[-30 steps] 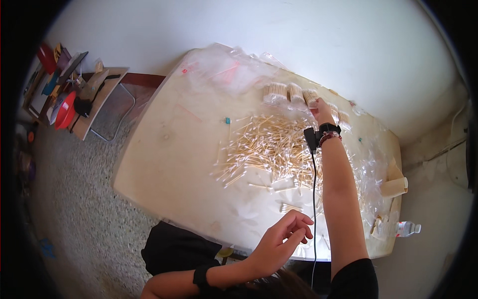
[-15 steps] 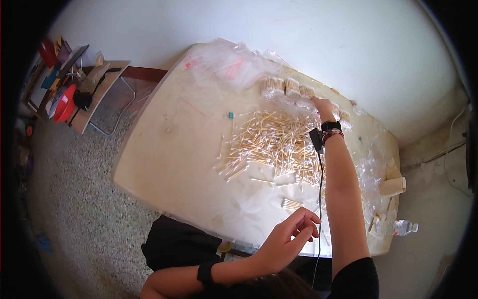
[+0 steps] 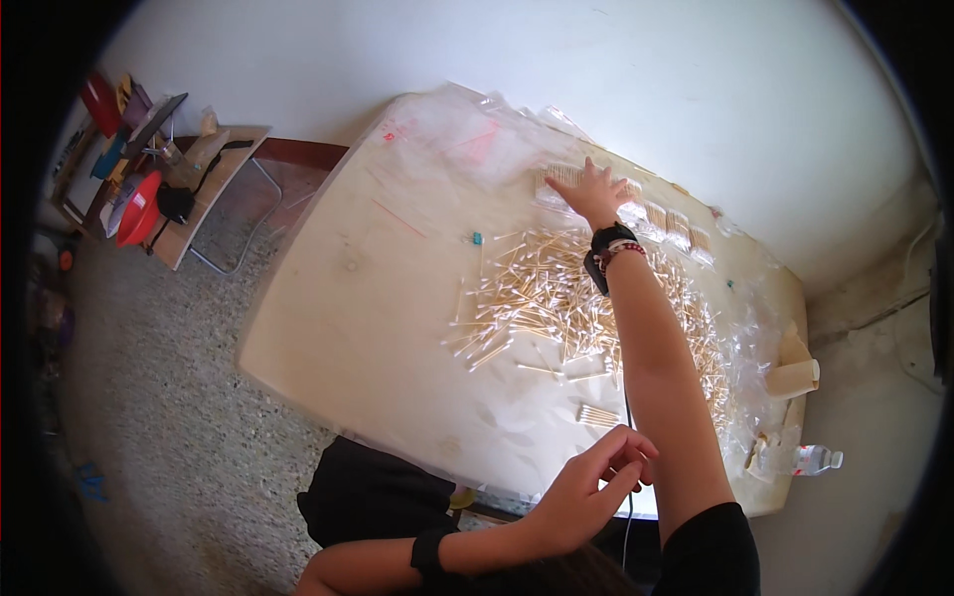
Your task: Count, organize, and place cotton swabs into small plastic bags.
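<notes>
Hanging half-curled over the tabletop's [image 3: 368,328] near edge, left grip [image 3: 591,492] leaves a gap between thumb and fingers. Fingertips right beside the right forearm [image 3: 661,368]; touching or not, can't tell. Black band [image 3: 427,554] on the left wrist. Thin cable [image 3: 630,512] just right of the left grip; black cloth [image 3: 378,492] further off to its left. Small bundle of cotton swabs [image 3: 598,415] lies just beyond the left grip, side by side. Clear bottle [image 3: 815,460] and beige roll [image 3: 793,377] well to the right of it. Loose swab pile [image 3: 542,288] sits between the two grips, partly behind the right forearm, ends every which way. Teal clip [image 3: 478,238] left of the right grip, near the pile. Black watch [image 3: 611,236] and beads [image 3: 624,248] on the right wrist. Right grip [image 3: 594,194] is spread wide, palm down over a row of swab packs [image 3: 678,228]; packs show on both sides of it. Contact unclear. Thin plastic bags [image 3: 442,149] to the right grip's left, at the far edge. White wall [image 3: 696,89] beyond it.
</notes>
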`<state>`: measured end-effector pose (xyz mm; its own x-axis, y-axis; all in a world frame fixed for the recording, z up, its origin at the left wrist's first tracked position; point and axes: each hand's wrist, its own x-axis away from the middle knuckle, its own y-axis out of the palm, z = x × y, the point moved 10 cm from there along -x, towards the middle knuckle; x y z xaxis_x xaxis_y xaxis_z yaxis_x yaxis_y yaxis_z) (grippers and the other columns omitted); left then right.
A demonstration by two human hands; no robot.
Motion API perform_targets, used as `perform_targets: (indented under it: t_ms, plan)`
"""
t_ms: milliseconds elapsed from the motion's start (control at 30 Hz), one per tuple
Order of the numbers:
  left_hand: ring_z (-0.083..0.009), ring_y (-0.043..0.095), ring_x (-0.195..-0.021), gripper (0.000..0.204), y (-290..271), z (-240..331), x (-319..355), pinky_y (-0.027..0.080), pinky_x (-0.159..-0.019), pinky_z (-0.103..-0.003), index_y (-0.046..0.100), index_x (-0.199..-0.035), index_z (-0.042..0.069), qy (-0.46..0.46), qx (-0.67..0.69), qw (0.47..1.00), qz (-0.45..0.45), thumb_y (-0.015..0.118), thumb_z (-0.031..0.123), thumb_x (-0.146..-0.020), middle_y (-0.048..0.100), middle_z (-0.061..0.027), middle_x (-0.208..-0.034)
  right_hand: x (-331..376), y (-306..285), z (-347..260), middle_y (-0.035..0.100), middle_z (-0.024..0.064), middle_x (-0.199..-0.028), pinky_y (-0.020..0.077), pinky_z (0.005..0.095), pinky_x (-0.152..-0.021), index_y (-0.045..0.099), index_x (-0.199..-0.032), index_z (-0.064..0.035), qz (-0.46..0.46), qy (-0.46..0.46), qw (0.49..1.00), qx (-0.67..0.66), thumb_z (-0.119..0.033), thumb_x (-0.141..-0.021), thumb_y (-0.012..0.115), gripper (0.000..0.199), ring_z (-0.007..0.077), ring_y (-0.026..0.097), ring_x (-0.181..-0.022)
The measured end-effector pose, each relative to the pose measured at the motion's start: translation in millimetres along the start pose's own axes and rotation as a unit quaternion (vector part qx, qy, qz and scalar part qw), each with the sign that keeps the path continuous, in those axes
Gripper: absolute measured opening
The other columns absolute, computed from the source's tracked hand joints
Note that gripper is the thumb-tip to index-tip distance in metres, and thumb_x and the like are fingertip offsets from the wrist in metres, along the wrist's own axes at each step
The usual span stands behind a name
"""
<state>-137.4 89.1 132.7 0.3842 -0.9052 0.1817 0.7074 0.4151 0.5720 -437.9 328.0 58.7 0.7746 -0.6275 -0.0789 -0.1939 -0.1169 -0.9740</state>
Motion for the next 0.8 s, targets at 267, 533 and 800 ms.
perform_targets:
  t_ms: [267,533,800]
  plan:
    - [-0.0125,0.054,-0.078,0.013,-1.1,9.1,3.0,0.044,-0.076,-0.026,0.048,-0.1,0.002,0.049,0.007,0.999,0.02,0.043,0.005,-0.088,0.054,-0.0059,-0.083,-9.8,15.9,-12.8,0.033,0.0202,-0.138,0.0226,0.0571,-0.1,0.041,-0.131,-0.0097,0.002,0.041,0.995,0.086,-0.063,-0.069,0.057,0.083,0.0458,0.029,-0.124]
    - [-0.0122,0.052,-0.076,0.012,4.2,11.2,7.1,0.044,-0.075,-0.026,0.047,-0.099,0.001,0.075,0.009,0.997,0.005,0.042,0.005,-0.088,0.053,-0.0062,-0.082,-3.2,4.5,-38.1,0.028,0.019,-0.141,0.0221,0.0616,-0.097,0.041,-0.132,-0.0158,0.014,0.002,0.996,0.092,-0.061,-0.072,0.056,0.077,0.0466,0.026,-0.126]
    - [-0.0111,0.05,-0.072,0.01,-2.9,10.5,5.3,0.043,-0.071,-0.025,0.047,-0.096,0.001,0.08,0.026,0.996,0.024,0.043,0.005,-0.087,0.052,-0.0052,-0.08,-11.7,18.2,-4.3,0.009,0.0204,-0.147,0.0265,0.0646,-0.093,0.032,-0.137,-0.0166,-0.066,0.099,0.992,0.048,-0.064,-0.064,0.063,0.092,0.0499,0.021,-0.127]
